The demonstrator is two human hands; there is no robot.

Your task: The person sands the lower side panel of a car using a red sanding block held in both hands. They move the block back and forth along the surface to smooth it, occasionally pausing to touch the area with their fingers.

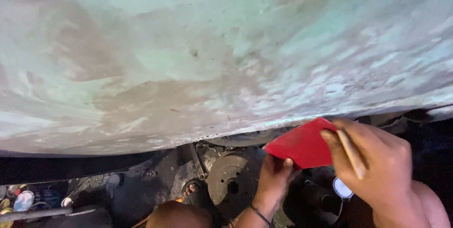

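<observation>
Spreading across the view, a sanded car panel (pixel 198 58) is seen patched with grey filler. Below its edge lies a brake disc (pixel 232 181). Right of the disc, a red spreader (pixel 302 145) is pinched by the left hand (pixel 273 181); the right hand (pixel 373 162) is closed on a thin stick (pixel 351 152). Smoothing looks unfinished.

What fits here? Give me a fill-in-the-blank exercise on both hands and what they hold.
1. Both hands hold a flat spreader coloured ____.
2. The right hand also holds a thin ____.
3. The left hand wears a dark band on its ____.
4. Below the car body panel sits a round metal brake ____.

Missing: red; stick; wrist; disc
</observation>
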